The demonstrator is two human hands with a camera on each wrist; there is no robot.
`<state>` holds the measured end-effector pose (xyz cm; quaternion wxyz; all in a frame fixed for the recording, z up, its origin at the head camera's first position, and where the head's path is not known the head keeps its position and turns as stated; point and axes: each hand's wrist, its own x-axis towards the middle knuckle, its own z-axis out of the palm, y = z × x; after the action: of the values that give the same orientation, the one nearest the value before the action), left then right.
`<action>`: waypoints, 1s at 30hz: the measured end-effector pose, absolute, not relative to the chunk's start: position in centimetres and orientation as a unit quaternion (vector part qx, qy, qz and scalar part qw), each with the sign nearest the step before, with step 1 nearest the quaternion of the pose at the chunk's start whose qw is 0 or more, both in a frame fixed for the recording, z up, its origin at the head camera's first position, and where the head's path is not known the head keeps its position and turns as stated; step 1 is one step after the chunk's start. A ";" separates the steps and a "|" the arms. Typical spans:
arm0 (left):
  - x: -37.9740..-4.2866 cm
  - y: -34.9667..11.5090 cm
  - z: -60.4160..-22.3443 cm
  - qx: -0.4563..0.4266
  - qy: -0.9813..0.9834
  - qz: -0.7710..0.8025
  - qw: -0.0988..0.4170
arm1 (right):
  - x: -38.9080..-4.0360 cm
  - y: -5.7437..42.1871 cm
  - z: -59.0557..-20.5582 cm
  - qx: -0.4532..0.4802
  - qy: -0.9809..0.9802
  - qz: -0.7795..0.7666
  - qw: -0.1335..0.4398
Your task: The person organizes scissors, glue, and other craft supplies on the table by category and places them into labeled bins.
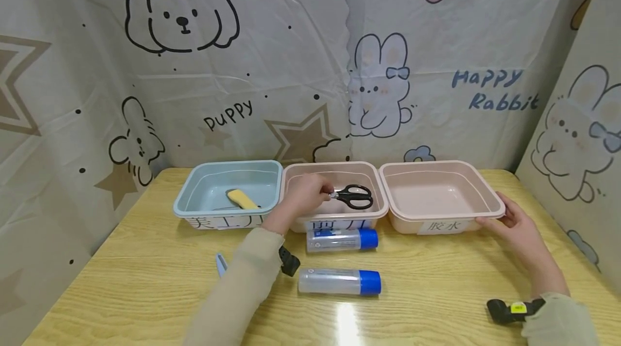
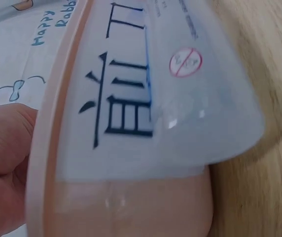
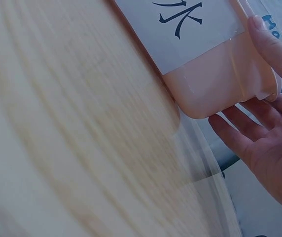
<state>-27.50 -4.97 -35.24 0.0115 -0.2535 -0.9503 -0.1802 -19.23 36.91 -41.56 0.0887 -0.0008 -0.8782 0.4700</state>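
Observation:
My left hand (image 1: 308, 194) reaches over the middle pink bin (image 1: 381, 210) and pinches a pair of scissors (image 1: 356, 196) at the blade end. Their black handles point right, inside the bin's outline. In the left wrist view, that bin's label (image 2: 126, 98) faces the camera and its wall hides most of the hand. At the right-hand pink bin (image 1: 427, 195), my right hand (image 1: 519, 230) grips the front right corner. The right wrist view has the thumb (image 3: 266, 42) at the rim and the fingers around the side.
A blue bin (image 1: 204, 195) on the left holds a yellow-handled cutter (image 1: 241, 199). Before the middle bin lie two clear glue bottles with blue caps, one close to it (image 1: 335, 240) and one nearer (image 1: 330, 282). My left forearm partly covers a light-blue object (image 1: 221, 265).

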 end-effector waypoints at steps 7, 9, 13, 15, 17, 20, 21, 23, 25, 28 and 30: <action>-28.1 -4.4 -36.3 -0.241 -0.945 -0.221 -0.019 | -19.2 36.8 -41.7 -0.005 -0.881 0.464 0.088; -28.3 -4.4 -36.6 -0.243 -0.944 -0.223 -0.022 | -19.1 36.8 -41.7 -0.005 -0.881 0.464 0.088; -28.6 -4.4 -37.1 -0.234 -0.945 -0.227 -0.030 | -19.2 36.9 -41.7 -0.005 -0.881 0.464 0.089; -28.7 -4.4 -37.2 -0.221 -0.946 -0.232 -0.041 | -19.2 36.9 -41.7 -0.006 -0.881 0.464 0.089; -28.8 -4.4 -37.3 -0.206 -0.947 -0.241 -0.050 | -19.2 36.9 -41.7 -0.007 -0.882 0.463 0.088; -29.0 -4.4 -37.3 -0.194 -0.947 -0.253 -0.050 | -19.2 37.0 -41.7 -0.011 -0.884 0.460 0.085; -29.0 -4.3 -37.2 -0.192 -0.946 -0.256 -0.047 | -19.2 37.0 -41.7 -0.013 -0.884 0.460 0.083; -29.0 -4.4 -36.9 -0.194 -0.945 -0.259 -0.041 | -19.2 36.9 -41.7 -0.015 -0.884 0.459 0.081; -28.8 -4.5 -36.6 -0.197 -0.945 -0.259 -0.039 | -19.2 36.9 -41.7 -0.019 -0.885 0.458 0.081; -28.2 -5.0 -35.8 -0.205 -0.947 -0.246 -0.033 | -19.2 36.9 -41.7 -0.017 -0.883 0.461 0.080; -27.6 -5.6 -35.2 -0.214 -0.946 -0.243 -0.029 | -19.2 36.9 -41.7 -0.017 -0.884 0.460 0.081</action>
<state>-27.63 -5.60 -35.22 -0.0289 -0.2138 -0.9458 -0.2425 -19.24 36.94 -41.69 0.0806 -0.0173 -0.8838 0.4605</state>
